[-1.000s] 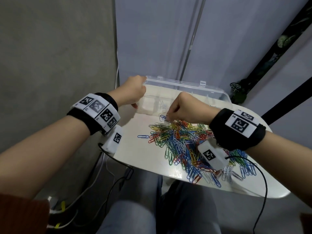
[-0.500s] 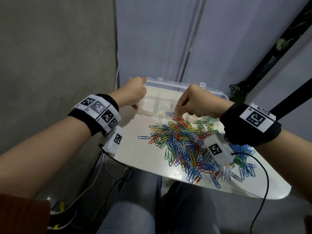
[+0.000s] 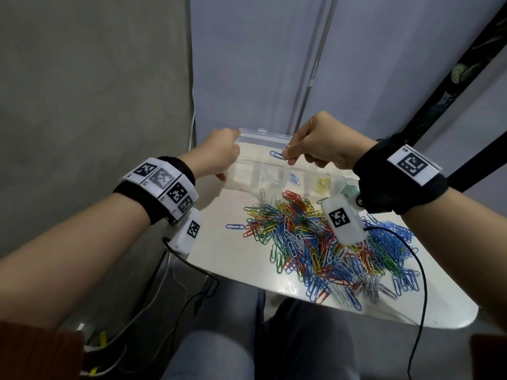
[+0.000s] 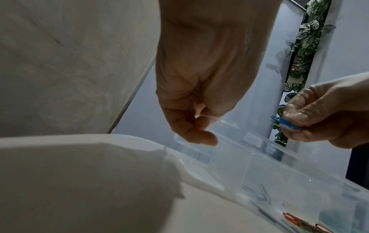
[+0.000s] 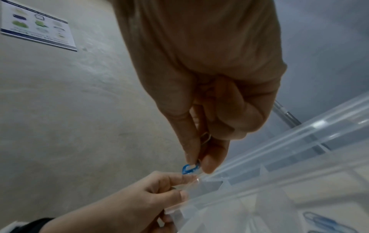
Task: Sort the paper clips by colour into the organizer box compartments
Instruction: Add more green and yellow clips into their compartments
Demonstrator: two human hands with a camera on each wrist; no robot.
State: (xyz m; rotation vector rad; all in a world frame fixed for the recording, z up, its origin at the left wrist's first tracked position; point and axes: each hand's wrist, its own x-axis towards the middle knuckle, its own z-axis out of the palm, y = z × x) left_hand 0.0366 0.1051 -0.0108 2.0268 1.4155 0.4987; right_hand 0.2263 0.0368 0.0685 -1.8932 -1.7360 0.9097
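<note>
A clear organizer box (image 3: 248,171) stands at the far edge of the white table (image 3: 219,259). My left hand (image 3: 223,153) grips its left corner (image 4: 183,140). My right hand (image 3: 315,146) hovers above the box and pinches a blue paper clip (image 3: 277,154) between thumb and forefinger; the same blue clip (image 5: 188,168) shows in the right wrist view and in the left wrist view (image 4: 283,124). A second pale clip (image 5: 205,137) is tucked inside the same fingers. A heap of mixed-colour paper clips (image 3: 329,248) lies on the table. Compartments hold white clips (image 3: 267,178), blue clips (image 3: 293,178), yellow clips (image 3: 322,185) and green clips (image 3: 347,189).
A lone blue clip (image 3: 234,226) lies left of the heap. A black cable (image 3: 419,283) runs from my right wrist over the table's right part. My knees (image 3: 247,338) are under the near edge. A grey wall (image 3: 96,78) stands to the left.
My right hand has lifted from the heap's far edge with the blue clip and moved away and up over the box. The left hand has stayed on the box corner.
</note>
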